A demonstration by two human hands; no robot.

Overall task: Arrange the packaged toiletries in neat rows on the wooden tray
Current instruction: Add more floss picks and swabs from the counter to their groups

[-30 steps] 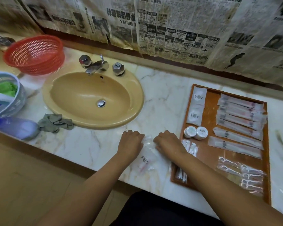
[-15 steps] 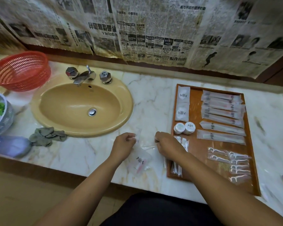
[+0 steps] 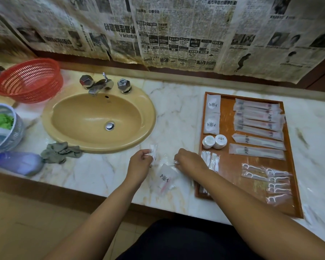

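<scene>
The left grip (image 3: 140,162) pinches a small sachet (image 3: 154,151), the right grip (image 3: 190,160) pinches the clear pouch (image 3: 164,178) by its corner; best lay each flat and square in rows on the wooden tray (image 3: 230,166).

The wooden tray (image 3: 227,128) lies right of the sink (image 3: 99,119), basket (image 3: 28,79) behind-left.

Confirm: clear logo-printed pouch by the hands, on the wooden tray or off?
Off: clear logo-printed pouch rests on white marble counter, left of wooden tray.
</scene>
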